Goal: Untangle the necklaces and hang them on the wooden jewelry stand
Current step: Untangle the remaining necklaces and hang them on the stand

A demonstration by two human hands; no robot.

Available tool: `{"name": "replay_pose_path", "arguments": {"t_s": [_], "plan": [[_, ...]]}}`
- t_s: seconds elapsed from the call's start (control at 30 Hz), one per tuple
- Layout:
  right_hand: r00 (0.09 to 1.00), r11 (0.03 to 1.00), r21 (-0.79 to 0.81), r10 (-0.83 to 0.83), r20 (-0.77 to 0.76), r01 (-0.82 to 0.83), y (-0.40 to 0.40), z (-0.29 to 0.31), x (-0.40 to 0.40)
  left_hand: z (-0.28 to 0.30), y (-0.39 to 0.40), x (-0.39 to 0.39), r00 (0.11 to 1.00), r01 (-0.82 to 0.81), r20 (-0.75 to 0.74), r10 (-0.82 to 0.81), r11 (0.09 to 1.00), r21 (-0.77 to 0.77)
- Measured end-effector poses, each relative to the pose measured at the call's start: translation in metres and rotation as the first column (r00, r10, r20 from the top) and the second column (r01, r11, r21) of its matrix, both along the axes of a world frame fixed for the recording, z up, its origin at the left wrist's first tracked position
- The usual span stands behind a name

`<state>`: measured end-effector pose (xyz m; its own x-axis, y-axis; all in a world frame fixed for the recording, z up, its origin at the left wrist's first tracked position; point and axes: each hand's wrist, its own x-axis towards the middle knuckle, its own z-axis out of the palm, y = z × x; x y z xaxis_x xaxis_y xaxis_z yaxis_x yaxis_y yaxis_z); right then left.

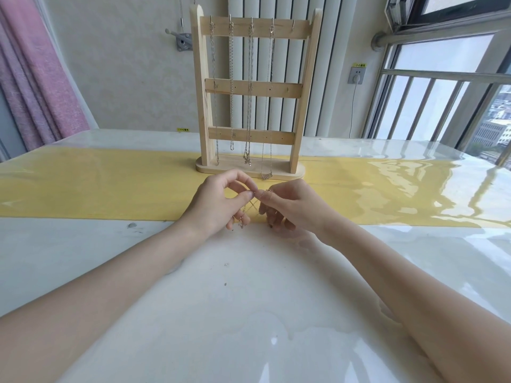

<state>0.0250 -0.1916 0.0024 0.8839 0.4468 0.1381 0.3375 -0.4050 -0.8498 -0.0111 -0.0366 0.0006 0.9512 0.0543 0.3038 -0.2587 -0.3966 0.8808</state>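
Observation:
A wooden jewelry stand (pixel 298 100) with three crossbars rises at the back of the yellow table runner (pixel 110 186). Several silver necklaces (pixel 231 87) hang from hooks on its top bar; the rightmost hook (pixel 293 23) is bare. Just in front of the stand's base, my left hand (pixel 218 203) and my right hand (pixel 290 205) meet fingertip to fingertip. Both pinch a thin gold necklace (pixel 250 207), whose fine chain droops between them towards the table, with a small pendant (pixel 241 224) at the bottom.
The glossy white table (pixel 249 299) reflects the window light. Behind the stand is a ribbed white radiator (pixel 331 78). A pink curtain (pixel 41 78) hangs at the far left, and a railed window (pixel 442 92) is at the right.

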Motion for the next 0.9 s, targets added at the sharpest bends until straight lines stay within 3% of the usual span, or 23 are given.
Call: {"name": "replay_pose_path", "arguments": {"t_s": [0.2, 0.4, 0.5, 0.67, 0.83, 0.9], "plan": [[0.999, 0.999, -0.048, -0.004, -0.031, 0.003, 0.0023, 0.0017, -0.0023, -0.0017, 0.0004, 0.0016, 0.999, -0.028, 0.019, 0.028, 0.999, 0.016], [0.994, 0.995, 0.079, -0.057, -0.094, 0.064, 0.0023, 0.0026, -0.0017, -0.0039, 0.0007, 0.0033, 0.998, -0.030, 0.052, 0.031, 0.999, -0.010], [0.991, 0.991, 0.107, -0.072, -0.111, 0.084, 0.0031, 0.0030, -0.0019, -0.0033, -0.0003, 0.0033, 1.000, -0.004, 0.019, 0.005, 0.995, -0.096], [0.992, 0.992, 0.096, -0.077, -0.103, 0.087, 0.0033, 0.0015, -0.0012, -0.0029, -0.0011, 0.0027, 0.995, 0.014, -0.089, -0.054, 0.916, -0.401], [0.993, 0.995, 0.054, -0.084, -0.083, 0.089, 0.0045, 0.0025, -0.0031, -0.0029, -0.0006, 0.0031, 0.989, -0.021, -0.143, -0.032, 0.934, -0.356], [0.993, 0.995, 0.047, -0.082, -0.086, 0.086, 0.0041, 0.0034, -0.0040, -0.0022, -0.0009, 0.0035, 0.983, -0.025, -0.174, -0.052, 0.910, -0.414]]}}
